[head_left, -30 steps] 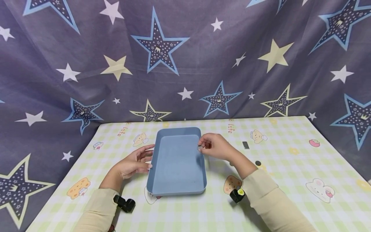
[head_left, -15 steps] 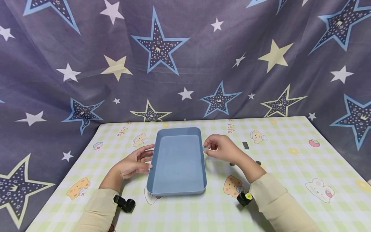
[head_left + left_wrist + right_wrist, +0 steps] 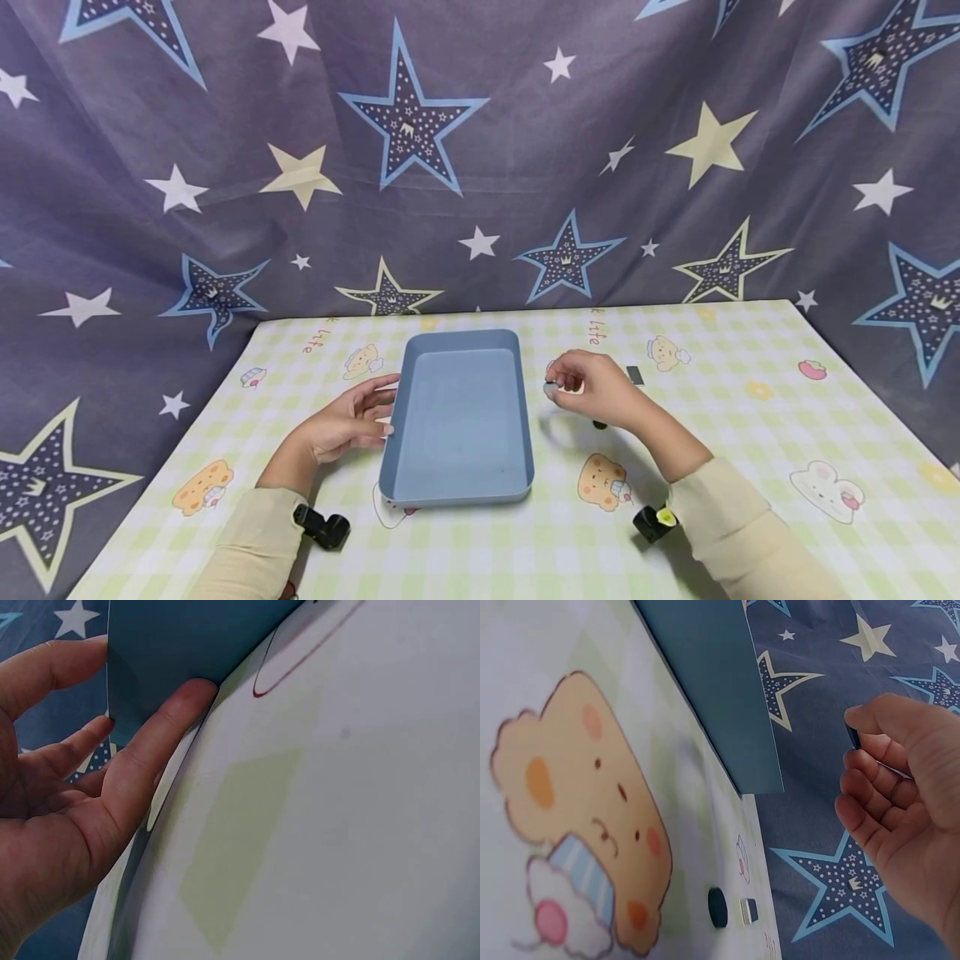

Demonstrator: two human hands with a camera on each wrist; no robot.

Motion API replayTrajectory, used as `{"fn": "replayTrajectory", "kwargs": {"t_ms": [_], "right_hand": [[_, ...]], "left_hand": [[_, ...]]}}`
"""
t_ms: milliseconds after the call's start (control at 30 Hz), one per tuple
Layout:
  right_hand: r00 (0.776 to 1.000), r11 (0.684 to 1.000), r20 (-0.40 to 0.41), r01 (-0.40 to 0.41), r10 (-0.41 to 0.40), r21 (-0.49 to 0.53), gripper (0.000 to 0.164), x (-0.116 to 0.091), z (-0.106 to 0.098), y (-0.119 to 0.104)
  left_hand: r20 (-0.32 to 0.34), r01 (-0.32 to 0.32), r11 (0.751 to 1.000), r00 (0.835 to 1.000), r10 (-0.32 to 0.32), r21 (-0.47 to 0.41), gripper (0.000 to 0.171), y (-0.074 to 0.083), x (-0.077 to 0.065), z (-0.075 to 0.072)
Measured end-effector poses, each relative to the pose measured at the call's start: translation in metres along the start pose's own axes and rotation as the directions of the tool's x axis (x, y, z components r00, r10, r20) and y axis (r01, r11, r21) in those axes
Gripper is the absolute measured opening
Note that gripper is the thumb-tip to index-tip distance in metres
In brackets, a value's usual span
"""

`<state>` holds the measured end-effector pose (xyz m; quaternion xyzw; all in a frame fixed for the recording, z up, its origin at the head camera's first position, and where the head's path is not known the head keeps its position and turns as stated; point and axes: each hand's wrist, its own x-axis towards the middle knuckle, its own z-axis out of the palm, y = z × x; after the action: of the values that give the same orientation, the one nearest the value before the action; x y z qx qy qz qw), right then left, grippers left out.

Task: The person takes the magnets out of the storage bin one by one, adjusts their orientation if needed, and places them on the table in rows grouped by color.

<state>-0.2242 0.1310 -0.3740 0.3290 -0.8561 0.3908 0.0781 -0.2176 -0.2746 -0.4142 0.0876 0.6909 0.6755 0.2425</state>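
Observation:
A blue rectangular tray stands on the checked tablecloth. My left hand rests against its left side; in the left wrist view the thumb touches the tray's outer wall and the other fingers are loosely bent. Right of the tray, above the cloth, my right hand pinches a small thin round piece between thumb and fingertip. In the right wrist view this piece appears dark and edge-on, with the other fingers curled below. A black disc lies on the cloth near that hand.
A small dark rectangular piece with a light edge lies right of the right hand. Each wrist carries a black camera, such as the right one. A star-patterned curtain hangs behind the table.
My right hand has moved rightward from the tray's right rim, with the small round piece still pinched. Its forearm now covers a second black disc. The left hand and tray stay put.

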Motion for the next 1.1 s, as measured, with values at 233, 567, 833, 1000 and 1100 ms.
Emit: {"fn": "replayTrajectory", "kwargs": {"t_ms": [233, 567, 833, 1000, 1100], "right_hand": [[1.000, 1.000, -0.003, -0.026, 0.026, 0.006, 0.010, -0.011, -0.009, 0.003], [0.998, 0.999, -0.044, -0.039, 0.038, -0.009, 0.012, -0.026, -0.021, 0.009], [0.997, 0.998, -0.068, -0.050, 0.048, -0.034, 0.014, -0.038, -0.031, 0.014], [0.996, 0.997, -0.073, -0.061, 0.056, -0.057, 0.013, -0.043, -0.036, 0.016], [0.995, 0.996, -0.082, -0.068, 0.062, -0.064, 0.014, -0.047, -0.038, 0.017]], "left_hand": [[0.002, -0.002, 1.000, 1.000, 0.002, 0.002, 0.088, 0.000, 0.000, 0.000], [0.012, -0.006, 1.000, 1.000, 0.006, -0.009, 0.088, 0.001, 0.000, 0.000], [0.012, -0.003, 1.000, 1.000, 0.003, -0.009, 0.089, 0.002, -0.001, 0.001], [0.001, 0.000, 1.000, 1.000, 0.000, 0.001, 0.089, 0.001, 0.000, 0.000], [-0.002, 0.001, 1.000, 1.000, -0.001, 0.005, 0.089, 0.000, 0.000, 0.000]]}}
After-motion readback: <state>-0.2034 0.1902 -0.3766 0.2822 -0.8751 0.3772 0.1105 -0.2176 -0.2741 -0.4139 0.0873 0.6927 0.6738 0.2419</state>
